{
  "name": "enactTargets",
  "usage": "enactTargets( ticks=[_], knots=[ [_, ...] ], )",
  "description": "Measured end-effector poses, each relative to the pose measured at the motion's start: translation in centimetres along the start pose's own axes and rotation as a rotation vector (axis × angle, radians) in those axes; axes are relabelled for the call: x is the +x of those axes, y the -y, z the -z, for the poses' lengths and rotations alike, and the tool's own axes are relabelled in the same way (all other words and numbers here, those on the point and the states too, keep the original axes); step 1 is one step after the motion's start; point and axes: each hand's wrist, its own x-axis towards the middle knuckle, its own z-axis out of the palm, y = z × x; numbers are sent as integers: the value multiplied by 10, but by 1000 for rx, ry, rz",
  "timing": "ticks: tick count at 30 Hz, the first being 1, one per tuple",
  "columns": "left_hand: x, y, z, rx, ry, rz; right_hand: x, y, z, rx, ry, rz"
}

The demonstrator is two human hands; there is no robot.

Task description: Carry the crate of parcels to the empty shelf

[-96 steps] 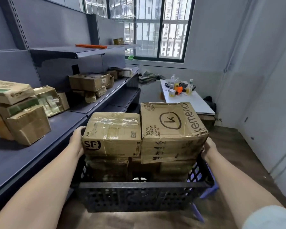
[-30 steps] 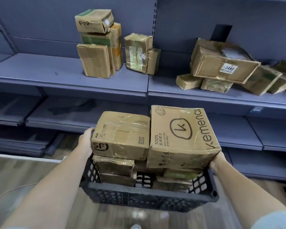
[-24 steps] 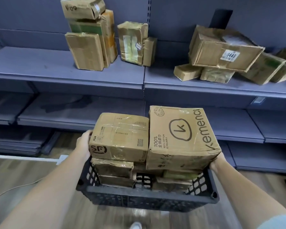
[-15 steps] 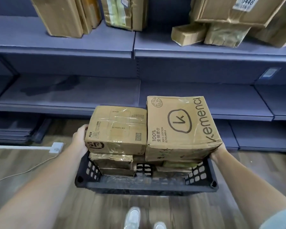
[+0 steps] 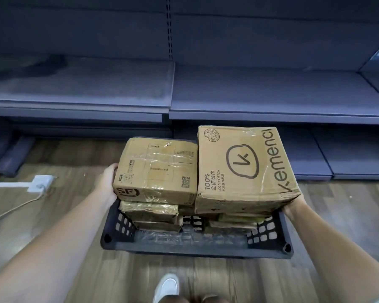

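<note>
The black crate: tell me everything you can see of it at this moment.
The black crate looks like moulded plastic, rectangular, with lattice openings in its walls and a hole at each near corner of its rim. It is held level above the wooden floor, the left hand and right hand at its two ends, fingers hidden. Taped cardboard boxes fill it; the SF box and the larger printed box rise above the rim.
</note>
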Motion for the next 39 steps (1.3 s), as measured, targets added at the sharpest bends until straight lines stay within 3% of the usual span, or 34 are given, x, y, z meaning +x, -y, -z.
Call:
enactTargets(
  ticks=[14,30,39],
  knots=[
    [90,101,15,-8,56,-36,94,-75,16,0,70,78],
    [112,136,18,16,25,-76,130,-100,23,-118,-1,66],
    [107,135,24,22,12,-15,121,-96,19,-316,-1,75]
  ],
)
